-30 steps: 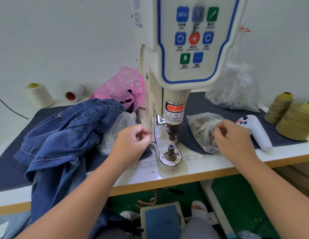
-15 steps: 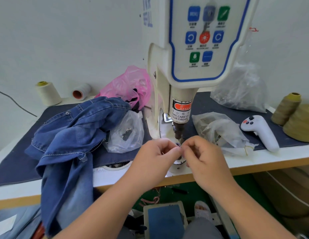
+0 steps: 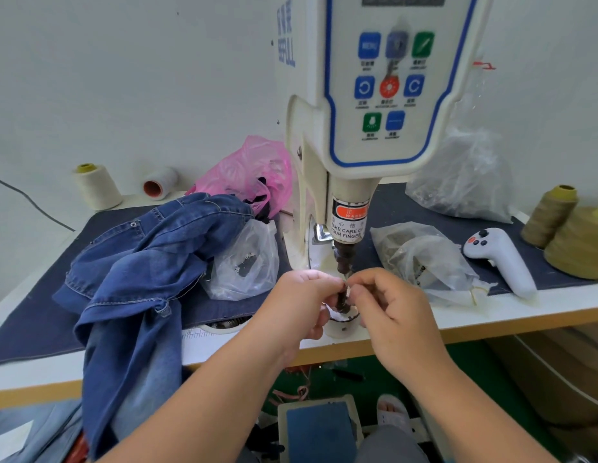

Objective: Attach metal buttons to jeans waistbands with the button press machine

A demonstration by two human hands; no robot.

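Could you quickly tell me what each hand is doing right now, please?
Left hand: fingers curled at the lower die, pinching something too small to identify.
Right hand: likewise, fingertips meeting the left's.

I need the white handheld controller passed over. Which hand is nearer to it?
Right. The right hand is at the press post, left of the white controller; the left hand lies farther left.

A plain white wall point(image 3: 123, 78) rises behind the desk point(image 3: 524, 315), whose top is white with a wood-coloured front edge. A dark blue cloth mat point(image 3: 30, 322) covers much of the desk's top. A thin dark cable point(image 3: 33, 203) runs down the wall toward the desk's far left corner. Below the desk the floor point(image 3: 468, 362) is green. Light is soft and even.
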